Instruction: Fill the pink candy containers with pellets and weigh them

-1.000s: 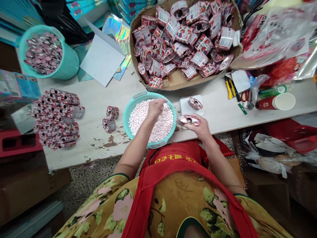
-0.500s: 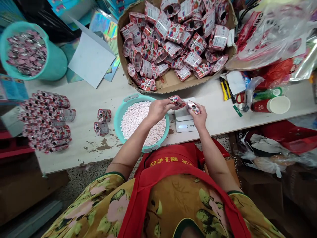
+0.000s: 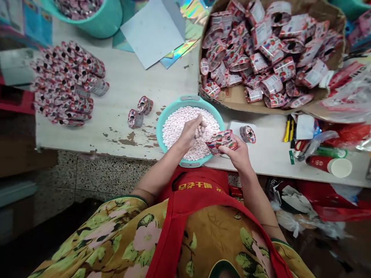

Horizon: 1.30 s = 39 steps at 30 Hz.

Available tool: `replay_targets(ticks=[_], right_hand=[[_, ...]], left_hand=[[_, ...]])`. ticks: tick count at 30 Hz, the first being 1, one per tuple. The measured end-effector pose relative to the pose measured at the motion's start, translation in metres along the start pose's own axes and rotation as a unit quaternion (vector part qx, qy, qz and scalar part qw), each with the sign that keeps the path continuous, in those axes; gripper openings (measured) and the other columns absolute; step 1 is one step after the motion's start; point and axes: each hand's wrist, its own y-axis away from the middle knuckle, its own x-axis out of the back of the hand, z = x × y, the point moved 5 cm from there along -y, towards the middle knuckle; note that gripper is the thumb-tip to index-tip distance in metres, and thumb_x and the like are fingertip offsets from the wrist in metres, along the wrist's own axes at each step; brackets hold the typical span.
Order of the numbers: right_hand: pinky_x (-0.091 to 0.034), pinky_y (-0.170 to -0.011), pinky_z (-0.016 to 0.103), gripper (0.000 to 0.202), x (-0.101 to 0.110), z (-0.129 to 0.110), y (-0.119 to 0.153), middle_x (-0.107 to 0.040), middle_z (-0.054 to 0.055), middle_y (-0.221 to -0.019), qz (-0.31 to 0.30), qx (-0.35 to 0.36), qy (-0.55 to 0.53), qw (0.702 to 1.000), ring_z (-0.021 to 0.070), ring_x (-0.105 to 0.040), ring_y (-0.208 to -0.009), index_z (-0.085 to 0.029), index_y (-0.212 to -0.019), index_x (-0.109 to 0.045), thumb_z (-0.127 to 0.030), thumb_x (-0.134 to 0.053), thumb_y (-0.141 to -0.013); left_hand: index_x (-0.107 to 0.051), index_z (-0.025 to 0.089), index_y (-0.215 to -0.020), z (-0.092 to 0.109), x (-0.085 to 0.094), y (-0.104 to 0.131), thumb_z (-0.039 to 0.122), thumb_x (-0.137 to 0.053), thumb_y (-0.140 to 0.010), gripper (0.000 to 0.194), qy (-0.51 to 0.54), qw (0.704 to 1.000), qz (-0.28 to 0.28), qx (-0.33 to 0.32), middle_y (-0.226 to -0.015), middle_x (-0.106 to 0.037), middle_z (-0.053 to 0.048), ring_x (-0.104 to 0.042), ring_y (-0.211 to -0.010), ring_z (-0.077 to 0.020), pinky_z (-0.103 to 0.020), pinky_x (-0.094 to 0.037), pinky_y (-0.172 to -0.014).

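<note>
Packaging point(image 3: 219, 141) in right hand point(image 3: 240, 153), near left hand point(image 3: 189, 132)

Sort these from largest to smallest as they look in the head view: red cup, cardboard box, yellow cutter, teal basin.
1. Cardboard box
2. Teal basin
3. Red cup
4. Yellow cutter, a thin strip
</note>
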Motion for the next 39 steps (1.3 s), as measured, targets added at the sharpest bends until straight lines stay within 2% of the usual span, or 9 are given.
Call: replay_targets(ticks=[5,8,12,16,22,26,31,34,39], right_hand=[[-0.054,-0.068,0.03,0.049,-0.019,0.003,-0.009,-0.073,0.001,-0.081,-0.007,-0.032,0.032,0.999,0.0164,-0.063,-0.069,-0.018,-0.091,-0.069,-0.049,-0.09,-0.059],[-0.054,-0.069,0.03,0.051,-0.026,0.007,-0.011,-0.075,0.002,-0.085,-0.022,-0.035,0.027,0.999,0.0164,-0.063,-0.071,-0.018,-0.095,-0.07,-0.047,-0.09,-0.059],[-0.054,-0.071,0.03,0.051,-0.024,0.01,-0.012,-0.075,0.002,-0.087,0.003,-0.043,0.03,0.999,0.0167,-0.064,-0.072,-0.017,-0.093,-0.071,-0.047,-0.091,-0.057],[-0.054,-0.071,0.029,0.051,-0.022,0.004,-0.009,-0.075,0.001,-0.086,0.007,-0.034,0.017,0.999,0.0162,-0.063,-0.072,-0.017,-0.095,-0.072,-0.046,-0.092,-0.057],[-0.056,-0.075,0.031,0.054,-0.02,-0.001,-0.003,-0.076,0.0,-0.087,-0.013,0.004,-0.023,1.0,0.018,-0.067,-0.077,-0.021,-0.096,-0.071,-0.041,-0.095,-0.053],[-0.058,-0.08,0.035,0.062,-0.017,0.012,-0.005,-0.076,0.0,-0.091,0.0,0.014,-0.101,0.995,0.0215,-0.071,-0.084,-0.023,-0.097,-0.069,-0.041,-0.098,-0.045],[-0.059,-0.085,0.037,0.058,-0.017,0.023,-0.011,-0.077,0.002,-0.094,0.036,0.02,-0.099,0.994,0.0223,-0.072,-0.086,-0.022,-0.097,-0.068,-0.042,-0.096,-0.05],[-0.059,-0.091,0.041,0.063,-0.004,0.018,-0.008,-0.077,0.003,-0.101,0.064,0.04,-0.129,0.989,0.0236,-0.073,-0.092,-0.023,-0.103,-0.068,-0.042,-0.096,-0.051],[-0.06,-0.093,0.042,0.07,0.064,0.009,0.013,-0.074,0.006,-0.112,0.198,0.126,-0.144,0.961,0.0255,-0.071,-0.104,-0.024,-0.115,-0.065,-0.05,-0.092,-0.056]], left_hand=[[-0.066,0.012,-0.072,-0.02,0.001,-0.014,0.081,-0.059,-0.079,0.069,0.112,0.985,-0.019,0.133,-0.06,-0.06,-0.003,-0.054,-0.045,-0.0101,-0.024,-0.041,-0.046],[-0.067,0.012,-0.072,-0.023,0.0,-0.011,0.077,-0.063,-0.08,0.066,0.12,0.985,-0.022,0.123,-0.056,-0.057,-0.001,-0.05,-0.041,-0.0085,-0.023,-0.038,-0.045],[-0.063,0.012,-0.064,-0.027,0.002,-0.009,0.069,-0.069,-0.08,0.059,0.105,0.988,-0.01,0.115,-0.055,-0.058,-0.002,-0.054,-0.046,-0.0102,-0.023,-0.041,-0.048],[-0.065,0.012,-0.067,-0.023,0.001,-0.011,0.062,-0.075,-0.078,0.052,0.113,0.99,-0.009,0.079,-0.056,-0.057,0.0,-0.051,-0.045,-0.0077,-0.021,-0.039,-0.047],[-0.06,0.013,-0.068,-0.012,-0.001,-0.008,0.058,-0.072,-0.083,0.049,0.16,0.98,-0.032,0.111,-0.058,-0.056,0.001,-0.047,-0.042,-0.0056,-0.019,-0.033,-0.041],[-0.056,0.014,-0.072,-0.01,0.01,-0.013,0.053,-0.066,-0.089,0.045,0.184,0.975,-0.068,0.107,-0.062,-0.057,0.002,-0.034,-0.035,-0.0009,-0.018,-0.017,-0.034],[-0.051,0.016,-0.072,-0.019,0.033,-0.022,0.051,-0.069,-0.088,0.043,0.162,0.976,-0.026,0.143,-0.054,-0.049,0.005,-0.037,-0.036,-0.0018,-0.015,-0.018,-0.035],[-0.051,0.017,-0.074,-0.02,0.043,-0.021,0.051,-0.067,-0.091,0.041,0.154,0.975,-0.033,0.158,-0.049,-0.041,0.007,-0.034,-0.035,-0.0025,-0.015,-0.018,-0.035],[-0.058,0.018,-0.084,-0.017,0.059,-0.02,0.031,-0.069,-0.092,0.019,0.143,0.978,-0.032,0.147,-0.056,-0.05,0.006,-0.04,-0.04,-0.0023,-0.014,-0.021,-0.036]])
